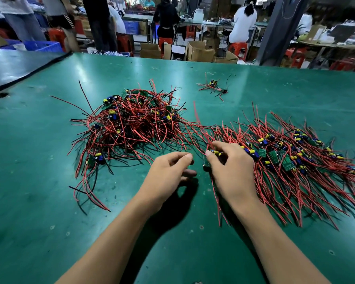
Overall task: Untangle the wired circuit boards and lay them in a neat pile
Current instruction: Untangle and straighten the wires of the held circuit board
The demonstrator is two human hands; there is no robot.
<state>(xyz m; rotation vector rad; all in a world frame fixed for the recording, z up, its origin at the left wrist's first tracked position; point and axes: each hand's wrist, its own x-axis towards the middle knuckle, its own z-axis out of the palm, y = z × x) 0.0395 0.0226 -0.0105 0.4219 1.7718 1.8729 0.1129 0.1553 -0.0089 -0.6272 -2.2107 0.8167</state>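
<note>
A tangled heap of small green circuit boards with red and black wires (129,124) lies on the green table, left of centre. To the right spreads a flatter pile of boards (291,154) with their wires combed toward me. My right hand (230,169) grips one circuit board (207,163) at the pile's left edge, and its red wires run up and away. My left hand (168,169) hovers just left of it with fingers curled, thumb and forefinger close together; I see nothing held in it.
A small separate cluster of wired boards (213,86) lies farther back on the green table (49,212). A dark mat (19,66) overlaps the far-left corner. Beyond the far edge are cardboard boxes (201,52), red stools and people at other benches.
</note>
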